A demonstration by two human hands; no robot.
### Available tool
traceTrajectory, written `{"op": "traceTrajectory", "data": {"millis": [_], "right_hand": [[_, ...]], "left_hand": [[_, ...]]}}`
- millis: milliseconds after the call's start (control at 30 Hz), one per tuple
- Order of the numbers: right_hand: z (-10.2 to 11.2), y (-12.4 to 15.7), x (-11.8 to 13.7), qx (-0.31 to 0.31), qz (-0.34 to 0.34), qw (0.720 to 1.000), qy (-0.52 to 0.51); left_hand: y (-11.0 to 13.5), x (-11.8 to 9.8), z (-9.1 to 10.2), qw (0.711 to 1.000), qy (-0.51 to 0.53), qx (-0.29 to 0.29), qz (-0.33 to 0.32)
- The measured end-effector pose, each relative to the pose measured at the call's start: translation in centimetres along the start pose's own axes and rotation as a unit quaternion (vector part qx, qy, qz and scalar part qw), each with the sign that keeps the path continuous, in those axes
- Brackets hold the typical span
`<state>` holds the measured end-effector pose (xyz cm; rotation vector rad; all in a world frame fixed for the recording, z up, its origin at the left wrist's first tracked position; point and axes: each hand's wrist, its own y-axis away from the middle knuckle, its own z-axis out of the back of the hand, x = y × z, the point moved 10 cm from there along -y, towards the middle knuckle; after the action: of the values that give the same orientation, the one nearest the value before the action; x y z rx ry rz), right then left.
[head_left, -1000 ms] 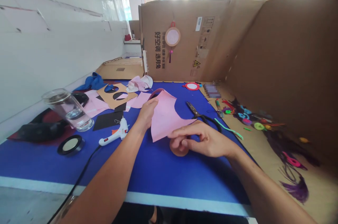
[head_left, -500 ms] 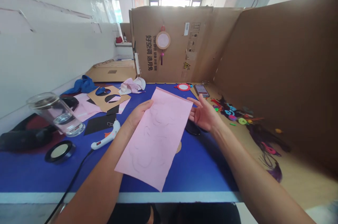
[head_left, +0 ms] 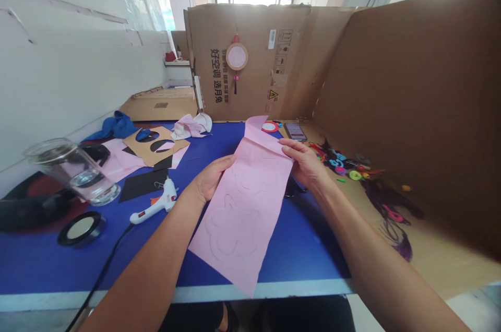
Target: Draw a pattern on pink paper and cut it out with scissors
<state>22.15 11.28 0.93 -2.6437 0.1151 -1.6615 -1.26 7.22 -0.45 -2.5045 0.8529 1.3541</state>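
A sheet of pink paper (head_left: 245, 206) with faint pencilled outlines, flower-like in shape, is held up over the blue table's front half. My left hand (head_left: 213, 178) grips its left edge, thumb on top and the other fingers hidden beneath. On the opposite edge, my right hand (head_left: 305, 162) pinches the sheet near its upper right corner. The upper part of the paper bends along a crease, and its far end curls upward. Behind my right hand lies a black object (head_left: 293, 187), mostly covered, whose kind I cannot tell.
Left of the paper lie a white glue gun (head_left: 156, 204), its cord running off the front edge, a glass of water (head_left: 84, 178), a round black case (head_left: 80, 228) and cut brown card (head_left: 154, 146). Colourful trinkets (head_left: 344, 165) and a phone (head_left: 295, 131) lie right. Cardboard walls (head_left: 332, 60) enclose the back and right.
My right hand has closed on the paper's right edge. The sheet's upper part has unfolded upward into a curled flap, and its lower end has shifted right.
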Motion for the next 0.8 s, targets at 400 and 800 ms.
{"op": "traceTrajectory", "data": {"millis": [400,800], "right_hand": [[1.6,0.1,3.3,-0.064,0.154,0.985,0.038],[5.7,-0.8,2.6,-0.183,0.185,0.963,0.067]], "left_hand": [[1.1,0.2,-0.4,0.998,-0.06,-0.004,0.024],[1.6,0.6,0.3,0.995,-0.075,-0.028,0.061]]}}
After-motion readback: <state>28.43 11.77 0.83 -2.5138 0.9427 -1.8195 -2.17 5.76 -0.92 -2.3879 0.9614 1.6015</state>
